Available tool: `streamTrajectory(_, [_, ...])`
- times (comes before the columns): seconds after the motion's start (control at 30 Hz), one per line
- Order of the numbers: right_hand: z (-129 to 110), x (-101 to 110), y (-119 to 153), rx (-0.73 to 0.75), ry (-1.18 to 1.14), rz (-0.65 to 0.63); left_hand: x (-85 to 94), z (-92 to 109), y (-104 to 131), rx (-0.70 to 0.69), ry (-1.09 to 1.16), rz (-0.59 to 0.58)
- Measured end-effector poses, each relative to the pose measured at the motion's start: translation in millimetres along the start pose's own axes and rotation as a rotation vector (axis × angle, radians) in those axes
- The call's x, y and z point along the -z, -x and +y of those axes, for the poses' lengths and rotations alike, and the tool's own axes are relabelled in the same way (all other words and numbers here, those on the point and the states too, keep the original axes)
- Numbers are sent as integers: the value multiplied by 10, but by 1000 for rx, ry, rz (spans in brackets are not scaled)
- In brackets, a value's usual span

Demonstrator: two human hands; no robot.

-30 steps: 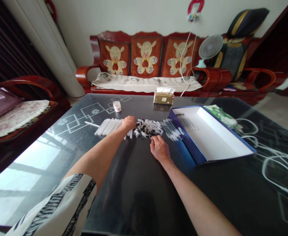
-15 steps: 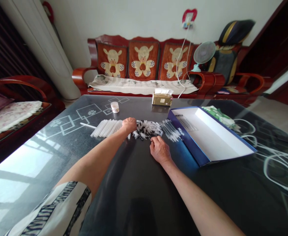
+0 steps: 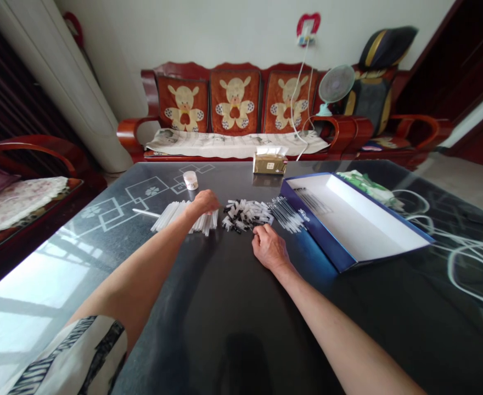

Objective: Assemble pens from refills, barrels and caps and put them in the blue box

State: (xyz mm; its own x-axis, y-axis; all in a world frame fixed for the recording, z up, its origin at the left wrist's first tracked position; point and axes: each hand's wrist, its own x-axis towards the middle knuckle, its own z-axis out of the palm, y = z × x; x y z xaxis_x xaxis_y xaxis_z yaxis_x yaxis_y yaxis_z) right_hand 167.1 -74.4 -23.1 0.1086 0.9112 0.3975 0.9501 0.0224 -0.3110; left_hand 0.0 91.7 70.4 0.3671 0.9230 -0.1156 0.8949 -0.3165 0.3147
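My left hand (image 3: 205,202) is over the right part of a row of white, translucent pen barrels (image 3: 169,215); its fingertips are smeared, so their grip is unclear. Resting on the dark table, my right hand (image 3: 269,247) has its fingers curled in at the near edge of a heap of small black and white pen caps (image 3: 245,214). Whatever those fingers hold, if anything, is hidden. To the right of the heap lie thin pen refills (image 3: 287,214), against a blue box.
The open blue box (image 3: 324,241) with a white inside holds more refills (image 3: 312,200). A small white cup (image 3: 191,180) and a tissue box (image 3: 269,163) stand further back. White cables (image 3: 459,252) and a green-and-white bag (image 3: 367,186) lie to the right.
My left hand has moved left, from the gap beside the caps to over the barrels. My right hand stays by the heap. The view has shifted slightly.
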Motion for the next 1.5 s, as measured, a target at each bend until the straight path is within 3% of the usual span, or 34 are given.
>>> streamTrajectory(0.13, [5,-11,1,2,9,12,-50,-26,354,-50,-8,-106])
streamTrajectory(0.23, [1,-2,-3,4,10,3,-225,-11,669,-204,-132,-98])
streamTrajectory(0.37, [-10,18,-8,-1,12,-17,-401,11,939,-299,-228,-88])
streamTrajectory(0.5, [-10,22,-10,-3,14,-15,-404,51,1067,-346,-368,-18])
streamTrajectory(0.6, [-5,15,-13,-5,11,-12,-429,95,1109,-538,-414,57])
streamTrajectory(0.7, [1,7,-15,1,3,-13,-555,86,1108,-803,-249,-9])
streamTrajectory(0.8, [12,-3,-16,12,-6,-4,-728,23,1108,-876,-72,21])
streamTrajectory(0.9, [24,-12,-15,14,-23,8,-878,9,1109,-824,-27,150])
streamTrajectory(1.03, [30,-7,-20,11,-61,17,-1015,149,1028,-451,-66,353])
streamTrajectory(1.13, [39,-9,-40,-15,-104,35,-1089,257,938,-293,-61,459])
streamTrajectory(1.37, [148,-48,-73,-50,-279,115,-1082,171,851,-192,-43,469])
streamTrajectory(1.5, [92,-16,-89,47,-289,76,-1027,89,792,-103,-32,526])
